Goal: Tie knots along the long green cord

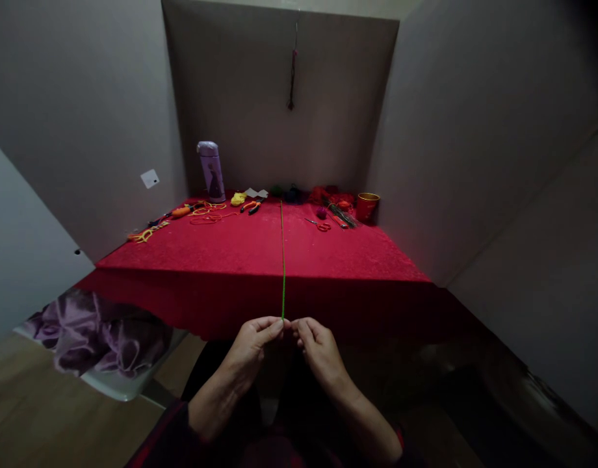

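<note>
A thin green cord (283, 294) runs from the back of the red-covered table (231, 250), over its front edge, and down to my hands. My left hand (253, 348) pinches the near end of this cord between thumb and forefinger. Right beside it, my right hand (322, 351) has its thumb and fingers pressed together, the tips meeting those of the left. What lies between the right fingertips is too small to make out. Both hands are in front of the table, above my lap.
Orange-handled pliers (253, 206), yellow yarn (238, 199) and a purple bottle (212, 172) stand at the back left. Red-handled scissors (321, 225) and a red cup (367, 207) are at the right. Grey panels enclose the table; purple cloth (84, 331) covers a stool.
</note>
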The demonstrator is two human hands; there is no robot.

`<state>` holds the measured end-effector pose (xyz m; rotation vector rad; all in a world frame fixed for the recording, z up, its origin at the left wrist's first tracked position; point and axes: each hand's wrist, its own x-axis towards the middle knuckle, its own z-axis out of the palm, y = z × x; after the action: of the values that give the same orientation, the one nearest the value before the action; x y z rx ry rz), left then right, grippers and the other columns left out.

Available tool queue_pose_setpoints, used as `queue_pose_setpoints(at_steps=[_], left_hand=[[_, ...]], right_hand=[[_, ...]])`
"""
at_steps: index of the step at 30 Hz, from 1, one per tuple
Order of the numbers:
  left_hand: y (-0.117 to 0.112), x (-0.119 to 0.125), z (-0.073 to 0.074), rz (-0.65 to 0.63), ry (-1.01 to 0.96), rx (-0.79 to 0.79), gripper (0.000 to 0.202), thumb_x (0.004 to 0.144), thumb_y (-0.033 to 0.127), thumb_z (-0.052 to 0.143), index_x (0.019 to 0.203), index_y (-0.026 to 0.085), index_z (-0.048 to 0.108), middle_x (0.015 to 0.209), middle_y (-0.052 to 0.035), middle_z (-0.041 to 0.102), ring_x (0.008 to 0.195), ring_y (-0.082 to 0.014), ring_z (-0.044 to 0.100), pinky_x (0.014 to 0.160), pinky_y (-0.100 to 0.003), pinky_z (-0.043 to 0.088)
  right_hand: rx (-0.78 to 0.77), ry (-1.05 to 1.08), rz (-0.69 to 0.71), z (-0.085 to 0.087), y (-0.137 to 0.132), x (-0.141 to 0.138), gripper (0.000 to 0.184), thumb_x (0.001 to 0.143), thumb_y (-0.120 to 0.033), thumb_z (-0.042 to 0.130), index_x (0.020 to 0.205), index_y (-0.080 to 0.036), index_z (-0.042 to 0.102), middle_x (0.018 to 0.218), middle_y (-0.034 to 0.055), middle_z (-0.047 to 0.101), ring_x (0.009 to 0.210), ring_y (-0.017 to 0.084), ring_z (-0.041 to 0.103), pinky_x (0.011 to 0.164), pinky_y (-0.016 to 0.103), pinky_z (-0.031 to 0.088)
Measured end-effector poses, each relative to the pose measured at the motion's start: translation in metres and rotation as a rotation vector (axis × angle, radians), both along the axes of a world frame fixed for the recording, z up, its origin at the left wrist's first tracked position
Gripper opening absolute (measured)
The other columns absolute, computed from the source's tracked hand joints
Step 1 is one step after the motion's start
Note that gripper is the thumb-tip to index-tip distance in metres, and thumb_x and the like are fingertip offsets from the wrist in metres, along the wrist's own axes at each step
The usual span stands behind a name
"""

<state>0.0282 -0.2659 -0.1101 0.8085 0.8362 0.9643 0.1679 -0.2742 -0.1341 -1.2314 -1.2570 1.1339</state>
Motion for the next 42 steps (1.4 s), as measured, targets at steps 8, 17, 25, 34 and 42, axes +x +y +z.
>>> queue_pose_setpoints(at_steps=[8, 17, 25, 34, 42], left_hand=[[0.001, -0.002, -0.007, 0.072, 0.105, 0.085, 0.024, 0.067, 0.034, 0.071, 0.065, 0.011, 0.063, 0.059, 0.0001, 0.056, 0.054, -0.0073, 0.047, 0.053, -0.018, 0.034], [-0.002, 0.004, -0.010, 0.159, 0.039, 0.156, 0.016, 0.069, 0.028, 0.064, 0.064, 0.015, 0.057, 0.060, 0.0020, 0.052, 0.059, -0.0093, 0.044, 0.057, -0.020, 0.034], [-0.003, 0.006, -0.017, 0.147, 0.080, 0.200, 0.020, 0.074, 0.031, 0.061, 0.064, 0.016, 0.053, 0.060, 0.0027, 0.048, 0.058, -0.0099, 0.042, 0.056, -0.021, 0.033], [-0.010, -0.003, -0.009, 0.080, 0.328, 0.245, 0.031, 0.075, 0.041, 0.062, 0.061, 0.014, 0.056, 0.057, 0.0012, 0.049, 0.053, -0.0097, 0.040, 0.051, -0.020, 0.029], [-0.023, 0.001, 0.006, 0.416, 0.414, 0.675, 0.009, 0.076, 0.021, 0.063, 0.067, 0.019, 0.065, 0.095, -0.0049, 0.058, 0.097, -0.0206, 0.053, 0.087, -0.028, 0.038]], right_hand=[[-0.142, 0.297, 0.193, 0.033, 0.030, -0.015, 0.030, 0.067, -0.042, 0.067, 0.065, -0.014, 0.057, 0.050, -0.0018, 0.052, 0.044, 0.009, 0.046, 0.044, 0.021, 0.035], [-0.262, 0.495, 0.168, 0.036, 0.040, -0.028, 0.030, 0.061, -0.037, 0.068, 0.066, -0.017, 0.047, 0.048, -0.0068, 0.049, 0.032, 0.004, 0.035, 0.030, 0.015, 0.024], [-0.249, 0.506, 0.111, 0.031, 0.042, -0.030, 0.024, 0.061, -0.032, 0.064, 0.064, -0.018, 0.045, 0.043, -0.0083, 0.045, 0.030, 0.003, 0.031, 0.028, 0.014, 0.019], [-0.214, 0.610, 0.205, 0.036, 0.041, -0.019, 0.024, 0.066, -0.032, 0.065, 0.074, -0.015, 0.050, 0.052, -0.0063, 0.050, 0.034, 0.001, 0.022, 0.031, 0.014, 0.015], [-0.337, 0.761, 0.251, 0.034, 0.040, -0.021, 0.018, 0.065, -0.022, 0.065, 0.074, -0.015, 0.051, 0.049, -0.0072, 0.047, 0.035, 0.001, 0.023, 0.033, 0.013, 0.010]])
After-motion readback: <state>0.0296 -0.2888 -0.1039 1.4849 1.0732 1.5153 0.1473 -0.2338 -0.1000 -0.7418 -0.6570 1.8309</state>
